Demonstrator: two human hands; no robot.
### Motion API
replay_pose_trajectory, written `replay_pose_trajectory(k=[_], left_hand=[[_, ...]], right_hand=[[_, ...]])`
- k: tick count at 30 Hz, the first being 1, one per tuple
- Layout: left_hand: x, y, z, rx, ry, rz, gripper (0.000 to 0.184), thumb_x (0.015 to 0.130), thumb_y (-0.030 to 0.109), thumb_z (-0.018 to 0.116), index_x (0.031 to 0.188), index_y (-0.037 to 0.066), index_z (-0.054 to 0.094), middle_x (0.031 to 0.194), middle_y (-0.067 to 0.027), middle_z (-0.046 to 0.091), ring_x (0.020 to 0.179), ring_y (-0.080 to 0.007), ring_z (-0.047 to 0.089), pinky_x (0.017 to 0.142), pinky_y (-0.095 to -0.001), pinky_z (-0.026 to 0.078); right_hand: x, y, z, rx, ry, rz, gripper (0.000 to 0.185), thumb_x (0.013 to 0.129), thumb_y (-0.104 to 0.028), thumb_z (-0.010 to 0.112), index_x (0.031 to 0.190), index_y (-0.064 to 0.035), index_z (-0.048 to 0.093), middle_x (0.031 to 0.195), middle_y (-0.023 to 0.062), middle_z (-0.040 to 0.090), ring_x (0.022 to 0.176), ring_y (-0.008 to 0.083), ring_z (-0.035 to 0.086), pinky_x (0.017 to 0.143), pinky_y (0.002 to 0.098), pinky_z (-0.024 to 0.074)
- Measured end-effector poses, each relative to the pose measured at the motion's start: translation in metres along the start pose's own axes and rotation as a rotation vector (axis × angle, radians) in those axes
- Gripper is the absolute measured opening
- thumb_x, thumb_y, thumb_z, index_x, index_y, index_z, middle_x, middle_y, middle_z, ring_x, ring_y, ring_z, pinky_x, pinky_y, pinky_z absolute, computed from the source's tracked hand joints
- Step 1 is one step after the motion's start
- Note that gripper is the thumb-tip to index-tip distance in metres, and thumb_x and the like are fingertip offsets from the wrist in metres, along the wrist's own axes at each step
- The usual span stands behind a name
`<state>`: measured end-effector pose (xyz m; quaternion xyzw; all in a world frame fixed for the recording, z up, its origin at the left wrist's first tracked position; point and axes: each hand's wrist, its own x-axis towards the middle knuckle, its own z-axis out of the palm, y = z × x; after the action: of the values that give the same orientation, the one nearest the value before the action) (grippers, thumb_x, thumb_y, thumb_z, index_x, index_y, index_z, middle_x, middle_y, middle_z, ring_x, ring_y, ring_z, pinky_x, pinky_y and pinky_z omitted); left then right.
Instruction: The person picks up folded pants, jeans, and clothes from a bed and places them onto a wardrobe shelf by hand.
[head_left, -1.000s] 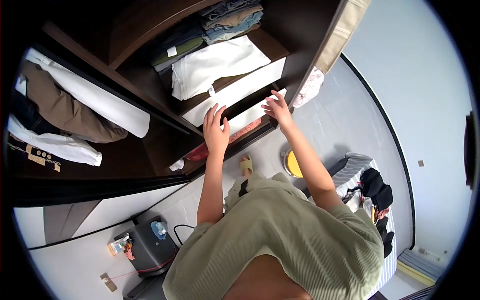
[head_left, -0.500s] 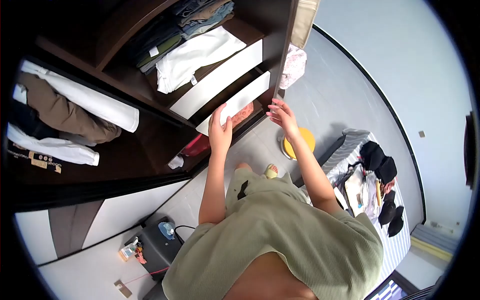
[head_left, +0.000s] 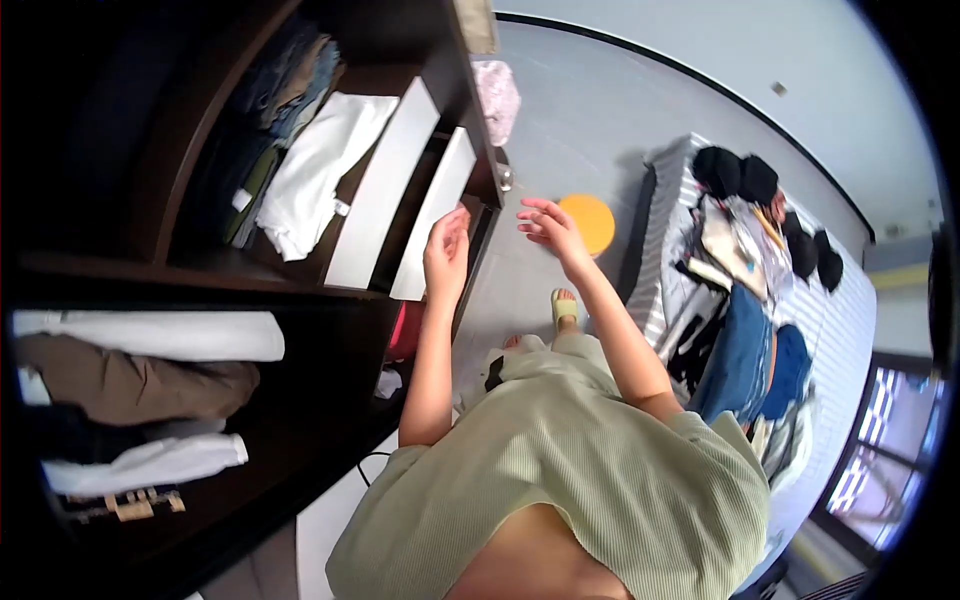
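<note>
My left hand [head_left: 447, 254] is beside the white front of the lower drawer [head_left: 435, 210] in the dark wardrobe. Its fingers are loosely bent with nothing in them, and whether they touch the drawer I cannot tell. To the right, over the grey floor, my right hand [head_left: 552, 234] is held up with its fingers apart and slightly curled, also holding nothing. Above the lower drawer is a second white drawer front [head_left: 385, 185]. On the shelf over it lie a folded white garment [head_left: 320, 170] and a stack of folded jeans [head_left: 290, 85].
Hanging trousers [head_left: 140, 375] fill the wardrobe's left section. A yellow round stool [head_left: 588, 225] stands on the floor ahead. On my right is a bed with a striped sheet [head_left: 845, 300], bearing jeans [head_left: 735, 355], black bras [head_left: 740, 175] and other clothes. A pink patterned bag [head_left: 495, 100] is beyond the wardrobe.
The view has turned to the right, bringing more of the bed and its jeans into sight. My left hand, earlier at the lower drawer front, now has its fingers turned toward my right hand.
</note>
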<state>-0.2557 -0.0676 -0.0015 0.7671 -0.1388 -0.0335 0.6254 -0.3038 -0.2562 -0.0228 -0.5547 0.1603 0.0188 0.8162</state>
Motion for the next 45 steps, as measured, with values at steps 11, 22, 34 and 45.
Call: replay_pose_trajectory(k=[11,22,34,45], left_hand=[[-0.045,-0.039,0.058,-0.063,-0.470,-0.030,0.026,0.085,0.004,0.048,0.111,0.004,0.054,0.112,-0.0074,0.057,0.104,-0.0200,0.054,0.085,-0.0305,0.043],[-0.117,-0.023,0.130,-0.085,-0.838,0.030,0.025,0.085,0.002,0.047,0.109,0.002,0.054,0.108,-0.0085,0.057,0.100,-0.0189,0.055,0.085,-0.0311,0.045],[-0.322,0.008,0.202,-0.013,-1.302,0.003,0.025,0.085,0.005,0.050,0.109,0.004,0.056,0.105,-0.0061,0.058,0.096,-0.0162,0.056,0.083,-0.0291,0.045],[-0.527,-0.068,0.234,0.199,-1.937,-0.104,0.022,0.085,0.008,0.053,0.106,0.006,0.058,0.103,-0.0024,0.060,0.093,-0.0111,0.055,0.077,-0.0248,0.044]], right_hand=[[-0.128,0.043,-0.042,0.180,0.475,-0.066,0.029,0.086,-0.017,0.050,0.113,-0.0056,0.052,0.096,0.0023,0.061,0.085,0.0106,0.059,0.075,0.0214,0.0436],[-0.247,0.086,-0.083,0.336,0.702,-0.179,0.027,0.089,-0.020,0.044,0.111,-0.0076,0.053,0.097,0.0017,0.060,0.086,0.0090,0.057,0.076,0.0218,0.0431],[-0.451,0.193,-0.101,0.452,1.076,-0.204,0.030,0.091,-0.025,0.038,0.111,-0.0099,0.056,0.097,0.0018,0.060,0.085,0.0087,0.057,0.073,0.0208,0.0430],[-0.612,0.362,-0.067,0.788,1.530,-0.173,0.034,0.092,-0.030,0.035,0.108,-0.0084,0.056,0.091,0.0049,0.062,0.079,0.0111,0.058,0.068,0.0224,0.0434]])
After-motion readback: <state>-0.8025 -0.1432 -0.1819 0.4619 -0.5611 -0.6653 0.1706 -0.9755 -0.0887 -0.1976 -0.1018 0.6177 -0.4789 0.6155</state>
